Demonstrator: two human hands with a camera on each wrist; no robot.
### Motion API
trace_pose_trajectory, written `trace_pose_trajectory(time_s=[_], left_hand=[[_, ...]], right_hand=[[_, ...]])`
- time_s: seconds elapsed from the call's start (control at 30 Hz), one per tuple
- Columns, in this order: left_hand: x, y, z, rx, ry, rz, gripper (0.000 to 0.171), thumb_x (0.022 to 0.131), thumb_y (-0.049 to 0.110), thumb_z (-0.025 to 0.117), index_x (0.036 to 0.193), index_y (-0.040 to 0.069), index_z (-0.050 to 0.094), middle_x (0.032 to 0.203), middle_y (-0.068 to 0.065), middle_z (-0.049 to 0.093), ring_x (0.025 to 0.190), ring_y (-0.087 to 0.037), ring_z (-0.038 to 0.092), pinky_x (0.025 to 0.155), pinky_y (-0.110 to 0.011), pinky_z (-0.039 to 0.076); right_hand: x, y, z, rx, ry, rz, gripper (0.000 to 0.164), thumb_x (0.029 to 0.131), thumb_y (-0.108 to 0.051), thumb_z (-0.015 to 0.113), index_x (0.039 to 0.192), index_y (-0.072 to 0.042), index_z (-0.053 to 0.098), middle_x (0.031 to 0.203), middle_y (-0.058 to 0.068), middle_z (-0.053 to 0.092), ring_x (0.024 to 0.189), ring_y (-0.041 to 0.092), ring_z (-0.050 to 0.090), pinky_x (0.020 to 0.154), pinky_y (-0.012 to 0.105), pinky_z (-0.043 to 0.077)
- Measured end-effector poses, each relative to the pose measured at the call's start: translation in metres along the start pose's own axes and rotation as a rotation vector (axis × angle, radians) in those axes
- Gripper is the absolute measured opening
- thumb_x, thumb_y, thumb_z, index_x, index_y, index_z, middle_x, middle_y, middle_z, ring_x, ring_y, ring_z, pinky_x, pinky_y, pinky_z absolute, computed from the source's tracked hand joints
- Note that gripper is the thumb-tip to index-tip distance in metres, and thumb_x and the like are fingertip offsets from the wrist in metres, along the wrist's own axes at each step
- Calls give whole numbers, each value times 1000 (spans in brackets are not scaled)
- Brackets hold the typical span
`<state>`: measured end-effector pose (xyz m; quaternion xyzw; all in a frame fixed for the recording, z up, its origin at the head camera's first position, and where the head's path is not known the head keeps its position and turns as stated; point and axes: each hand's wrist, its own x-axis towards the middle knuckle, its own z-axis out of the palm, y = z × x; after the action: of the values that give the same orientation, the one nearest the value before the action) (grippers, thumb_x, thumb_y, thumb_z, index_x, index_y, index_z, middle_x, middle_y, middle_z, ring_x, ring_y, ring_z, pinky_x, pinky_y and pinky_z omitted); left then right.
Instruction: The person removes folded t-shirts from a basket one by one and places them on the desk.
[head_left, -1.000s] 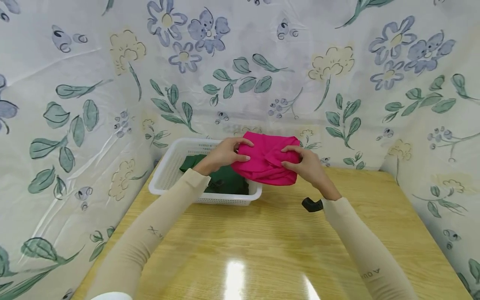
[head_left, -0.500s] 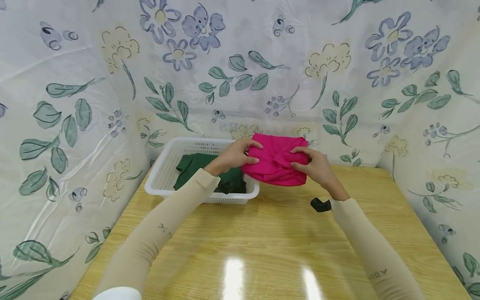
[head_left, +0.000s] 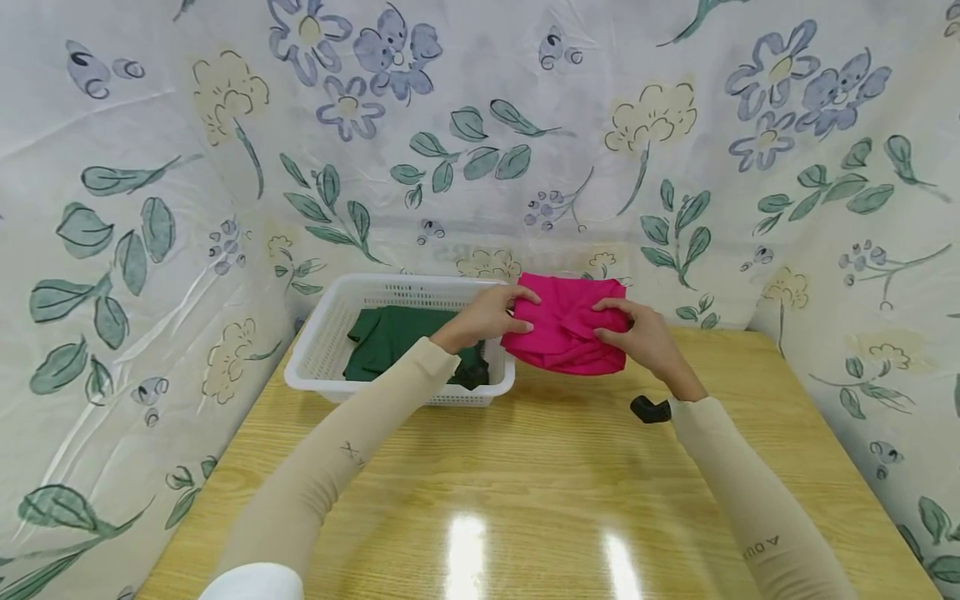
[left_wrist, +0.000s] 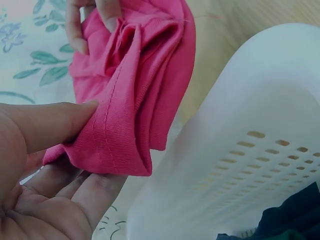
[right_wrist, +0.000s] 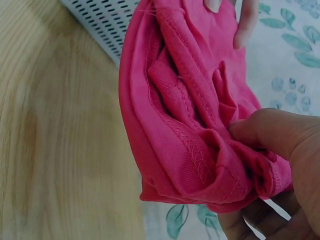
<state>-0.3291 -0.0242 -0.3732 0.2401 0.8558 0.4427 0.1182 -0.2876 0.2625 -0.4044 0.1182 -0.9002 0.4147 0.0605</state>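
A folded bright pink garment [head_left: 566, 325] is held up above the table, just right of the basket. Its stitched hems and stacked layers show in the left wrist view, where the garment [left_wrist: 125, 100] hangs beside the basket wall. My left hand [head_left: 491, 317] pinches its left edge, thumb on top and fingers beneath. At the opposite edge my right hand [head_left: 641, 337] grips the cloth the same way. In the right wrist view the thumb of my right hand [right_wrist: 295, 150] presses into the folds. What kind of garment it is, I cannot tell.
A white perforated plastic basket [head_left: 322, 385] stands at the table's back left, with dark green folded cloth [head_left: 397, 333] inside. A black object [head_left: 649, 409] shows beside the right sleeve cuff. The wooden table [head_left: 480, 467] meets a floral-patterned curtain [head_left: 465, 200] behind.
Both hands have carried the pink garment to the right, off the basket's right end. More of the green cloth now shows. The camera view has also shifted slightly.
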Motion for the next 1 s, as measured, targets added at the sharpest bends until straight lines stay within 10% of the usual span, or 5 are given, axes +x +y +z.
trace_pose_trajectory(time_s=[0.23, 1.0], left_hand=[[6, 2, 9, 87, -7, 14, 42, 92, 8, 77, 132, 8, 66, 114, -9, 60, 102, -24, 54, 79, -30, 53], [33, 2, 34, 335, -127, -5, 48, 90, 6, 78, 135, 0, 64, 137, -16, 60, 126, -29, 52, 108, -39, 45]], right_hand=[[2, 14, 1, -17, -16, 28, 36, 93, -20, 79, 128, -16, 68, 70, 1, 49, 66, 20, 49, 57, 27, 41], [8, 48, 18, -76, -19, 75, 36, 93, -17, 78, 128, -14, 70, 120, 17, 64, 94, 29, 51, 69, 34, 44]])
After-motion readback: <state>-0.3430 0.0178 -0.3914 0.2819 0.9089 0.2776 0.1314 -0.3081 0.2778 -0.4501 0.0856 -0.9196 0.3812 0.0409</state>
